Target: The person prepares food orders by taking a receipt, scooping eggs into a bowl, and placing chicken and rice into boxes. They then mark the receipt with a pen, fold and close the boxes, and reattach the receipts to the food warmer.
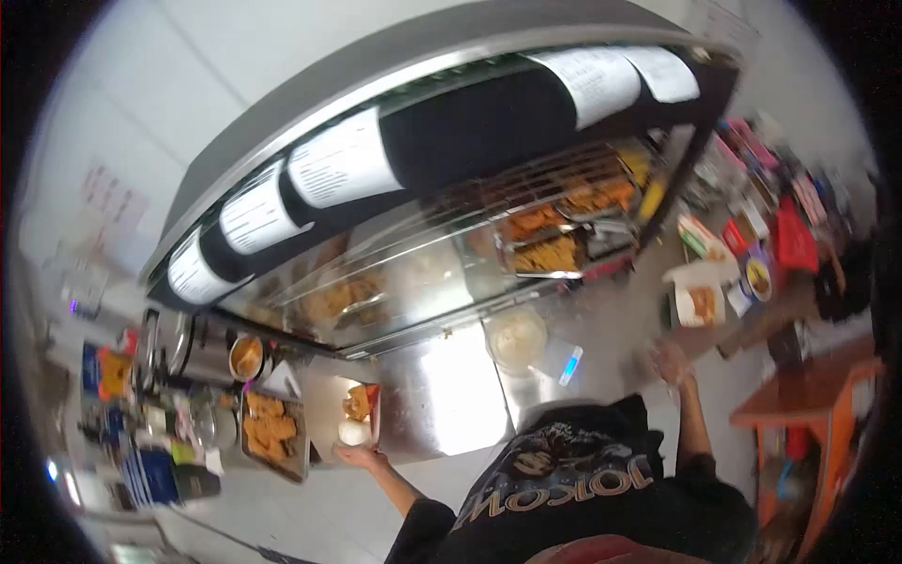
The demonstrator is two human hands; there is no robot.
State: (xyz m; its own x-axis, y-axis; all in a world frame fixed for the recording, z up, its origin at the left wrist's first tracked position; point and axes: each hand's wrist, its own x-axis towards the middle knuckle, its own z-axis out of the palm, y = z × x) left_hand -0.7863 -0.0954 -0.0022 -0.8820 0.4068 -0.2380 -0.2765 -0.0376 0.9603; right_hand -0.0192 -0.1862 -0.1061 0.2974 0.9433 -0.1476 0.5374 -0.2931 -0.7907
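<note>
My left hand (357, 455) grips the near edge of an open paper food box (324, 409) at the counter's front left. Inside the box lie a piece of fried chicken (357, 402) and a round white portion (354, 432), which looks like rice. My right hand (672, 363) is over the counter on the right, its fingers spread and somewhat blurred, holding nothing that I can see. Beyond it stands another open box (702, 305) with fried food in it. A metal tray of fried chicken (303, 451) is left of my left hand.
A glass-fronted warming cabinet (404, 282) with trays of fried food rises over the steel counter (404, 376). A bowl (517, 338) and a small device with a lit blue display (569, 365) sit mid-counter. Another person's arm (775, 315) reaches in from the right, above an orange table (808, 385).
</note>
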